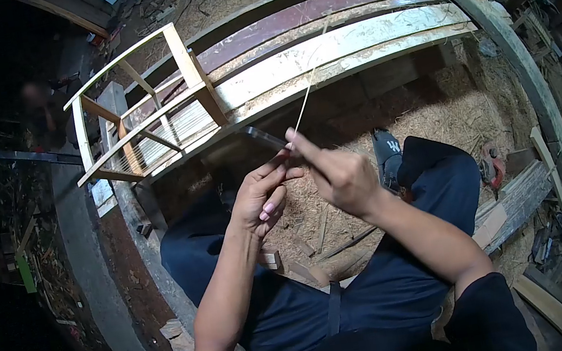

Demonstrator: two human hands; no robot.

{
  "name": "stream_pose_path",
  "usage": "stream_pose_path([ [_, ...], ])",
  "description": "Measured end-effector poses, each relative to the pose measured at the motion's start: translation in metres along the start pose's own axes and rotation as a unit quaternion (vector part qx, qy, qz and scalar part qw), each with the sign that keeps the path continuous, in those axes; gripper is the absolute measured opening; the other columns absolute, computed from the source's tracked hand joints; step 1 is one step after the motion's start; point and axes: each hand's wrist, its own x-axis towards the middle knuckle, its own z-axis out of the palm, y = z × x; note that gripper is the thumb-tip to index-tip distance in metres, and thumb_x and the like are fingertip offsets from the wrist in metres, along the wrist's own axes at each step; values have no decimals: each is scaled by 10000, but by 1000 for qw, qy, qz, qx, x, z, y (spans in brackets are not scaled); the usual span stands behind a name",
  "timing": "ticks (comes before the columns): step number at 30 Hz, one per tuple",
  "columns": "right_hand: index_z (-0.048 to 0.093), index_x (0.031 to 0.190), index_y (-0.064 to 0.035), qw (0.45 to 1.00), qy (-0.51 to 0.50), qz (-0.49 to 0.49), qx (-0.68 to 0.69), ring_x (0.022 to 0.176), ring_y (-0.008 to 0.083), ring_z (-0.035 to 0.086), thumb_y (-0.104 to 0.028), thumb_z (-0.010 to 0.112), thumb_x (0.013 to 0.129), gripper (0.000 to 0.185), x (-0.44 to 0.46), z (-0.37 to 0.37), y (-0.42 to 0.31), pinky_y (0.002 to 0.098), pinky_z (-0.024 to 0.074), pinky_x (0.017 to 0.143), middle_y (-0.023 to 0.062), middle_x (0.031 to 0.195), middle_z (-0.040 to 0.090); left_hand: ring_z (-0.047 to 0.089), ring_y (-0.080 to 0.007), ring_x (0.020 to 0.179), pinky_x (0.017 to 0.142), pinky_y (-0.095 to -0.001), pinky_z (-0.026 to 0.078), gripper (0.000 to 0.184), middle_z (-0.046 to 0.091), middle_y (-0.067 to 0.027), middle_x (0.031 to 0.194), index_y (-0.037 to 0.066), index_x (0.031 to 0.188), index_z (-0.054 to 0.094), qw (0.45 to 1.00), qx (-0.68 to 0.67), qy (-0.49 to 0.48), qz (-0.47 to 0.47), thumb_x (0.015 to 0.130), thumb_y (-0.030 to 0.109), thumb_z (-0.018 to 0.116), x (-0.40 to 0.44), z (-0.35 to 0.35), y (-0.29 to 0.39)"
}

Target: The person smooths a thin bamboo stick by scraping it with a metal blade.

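Observation:
Both my hands meet in front of my lap. My right hand (pixel 346 176) is closed around a dark, shiny blade-like tool (pixel 264 136), which points up and left from the fingers. A thin pale strip (pixel 310 80) rises from between the hands toward the bench; which fingers pinch its lower end is hard to tell. My left hand (pixel 266 196) is closed, its fingertips touching near the lower end of strip and tool. Beyond the hands, a light wooden frame (pixel 188 66) with thin bars rests on the left end of the plank bench (pixel 348 40).
Wood shavings (pixel 488 101) cover the ground. A long beam (pixel 522 59) runs down the right side. Wood offcuts (pixel 269 258) lie between my legs, and a red tool (pixel 493 169) sits beside my right knee. A blurred person (pixel 42 109) appears at the far left.

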Motion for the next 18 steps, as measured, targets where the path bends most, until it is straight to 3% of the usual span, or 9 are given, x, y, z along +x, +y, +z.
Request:
stream_pose_path([
  [5, 484, 1471, -106, 997, 29, 64, -24, 509, 279, 619, -11, 598, 838, 650, 10, -2, 15, 414, 538, 518, 121, 635, 619, 406, 1, 381, 311, -146, 313, 365, 697, -163, 1089, 26, 1383, 537, 999, -41, 11, -7, 1023, 88, 529, -1, 7, 2],
  [10, 516, 1451, -146, 1000, -15, 2, 13, 532, 266, 633, -19, 604, 849, 621, 1, -5, -6, 415, 542, 524, 100, 629, 604, 394, 1, 395, 318, -147, 331, 400, 683, -160, 1158, 34, 1411, 522, 999, -18, 27, -26, 1012, 49, 533, 2, -6, -1],
  [13, 520, 1450, -155, 997, 19, 64, -22, 525, 249, 628, -7, 610, 828, 646, 8, -6, 11, 409, 542, 523, 85, 628, 599, 407, 4, 397, 318, -144, 327, 356, 684, -163, 1170, 23, 1362, 560, 998, -48, 35, -18, 1007, 44, 540, -2, 6, 2],
  [18, 504, 1467, -162, 999, -32, -2, -13, 512, 235, 615, 4, 605, 787, 707, 2, -7, -4, 396, 536, 516, 70, 634, 599, 400, 9, 400, 320, -144, 320, 372, 683, -169, 1165, 17, 1377, 541, 999, -19, 29, -17, 1008, 62, 554, 1, -3, -2],
])
